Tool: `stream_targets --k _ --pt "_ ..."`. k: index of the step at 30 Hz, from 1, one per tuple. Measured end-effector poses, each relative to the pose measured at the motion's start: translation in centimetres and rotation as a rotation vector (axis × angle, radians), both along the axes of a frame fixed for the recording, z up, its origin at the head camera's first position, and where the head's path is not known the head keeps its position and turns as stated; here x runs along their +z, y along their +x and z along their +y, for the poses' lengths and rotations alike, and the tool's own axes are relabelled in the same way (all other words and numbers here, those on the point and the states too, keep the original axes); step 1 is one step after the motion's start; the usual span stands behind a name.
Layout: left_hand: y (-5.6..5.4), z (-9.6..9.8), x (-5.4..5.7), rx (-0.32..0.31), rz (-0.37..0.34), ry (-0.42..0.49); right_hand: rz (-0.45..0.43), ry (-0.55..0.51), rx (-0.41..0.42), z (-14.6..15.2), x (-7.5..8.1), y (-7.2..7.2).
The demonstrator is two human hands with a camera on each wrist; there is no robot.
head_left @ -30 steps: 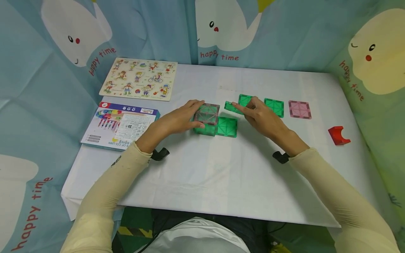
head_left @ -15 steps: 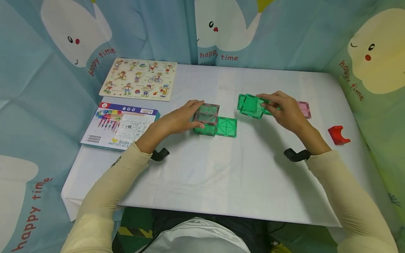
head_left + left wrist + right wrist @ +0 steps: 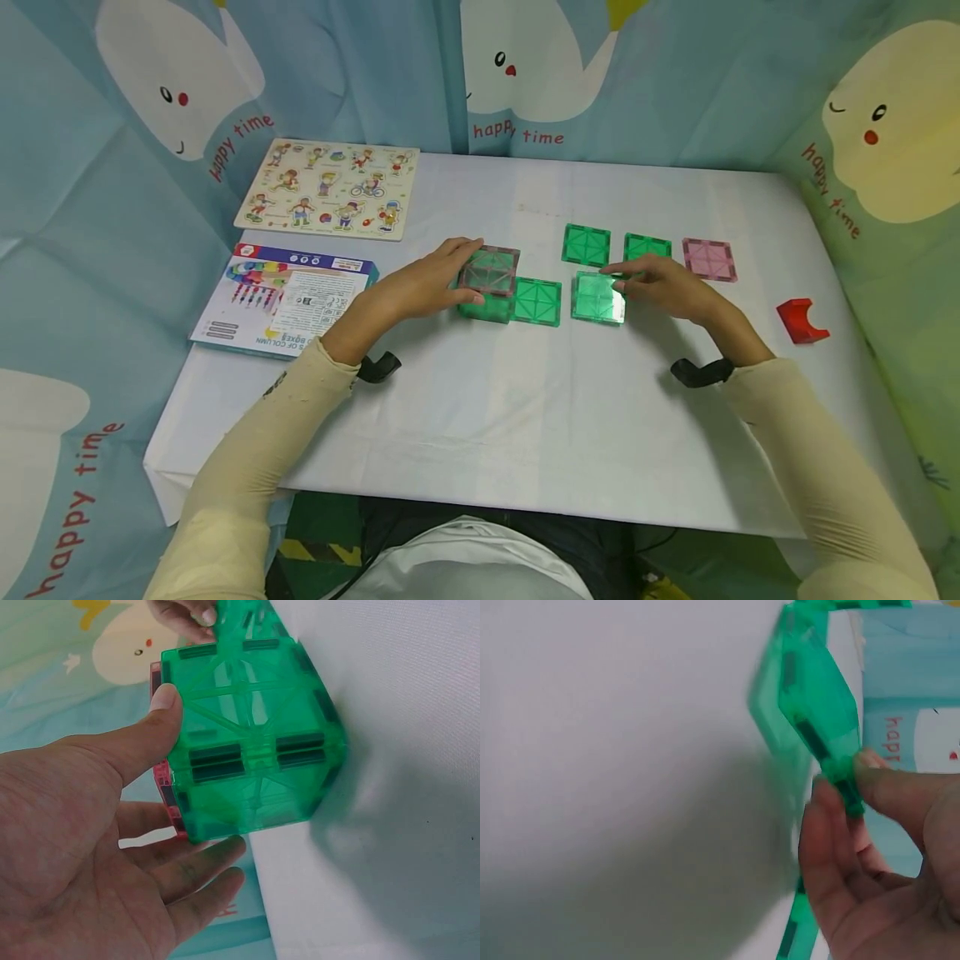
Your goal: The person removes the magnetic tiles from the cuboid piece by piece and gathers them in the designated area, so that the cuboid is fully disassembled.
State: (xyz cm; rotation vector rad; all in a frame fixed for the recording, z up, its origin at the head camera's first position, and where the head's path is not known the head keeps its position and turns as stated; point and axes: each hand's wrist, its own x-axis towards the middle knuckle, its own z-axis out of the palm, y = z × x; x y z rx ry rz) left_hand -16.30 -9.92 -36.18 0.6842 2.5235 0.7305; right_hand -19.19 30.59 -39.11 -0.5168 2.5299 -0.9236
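Note:
A cube of see-through magnetic tiles, green-sided with a pink tile [image 3: 490, 271] on top, stands mid-table. My left hand [image 3: 422, 283] steadies it, thumb at the pink tile's edge and fingers curled along the far side, as the left wrist view shows on the green cube wall [image 3: 251, 705]. Flat against the cube's right side lies a green magnetic tile [image 3: 537, 302]. Right of that, my right hand [image 3: 663, 287] pinches another green magnetic tile [image 3: 821, 705] by its edge between thumb and fingers. It is tilted close over the white cloth.
Behind the right hand lie two green tiles, a left one [image 3: 587, 245] and a partly covered one [image 3: 647, 243], then a pink tile [image 3: 708, 259]. A red arched block [image 3: 802, 321] sits at right. At left are a picture puzzle board [image 3: 330, 187] and a flat printed box [image 3: 255, 300].
The right hand picked up a green tile, moved right, then brought it toward the table front, right of the flat green tile. The left hand has stayed at the cube.

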Motion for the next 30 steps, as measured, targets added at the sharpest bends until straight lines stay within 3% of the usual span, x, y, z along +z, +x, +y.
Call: stream_targets --k 9,15,20,22,30 --pt "0.0 -0.1 -0.2 0.0 0.0 0.006 0.201 0.117 0.033 -1.7 -1.5 0.0" --pt "0.0 0.0 0.0 0.001 -0.01 0.007 0.308 0.17 0.031 -3.3 -1.1 1.2" --pt "0.0 0.0 -0.2 -0.002 -0.024 0.019 0.454 0.204 0.063 -5.2 -0.9 2.0" --pt "-0.1 0.0 -0.3 -0.003 -0.023 0.022 0.454 0.233 0.087 -6.4 -0.8 2.4" --pt "0.0 -0.1 -0.3 0.009 -0.01 0.025 0.273 0.367 0.184 -10.4 -0.4 3.5"
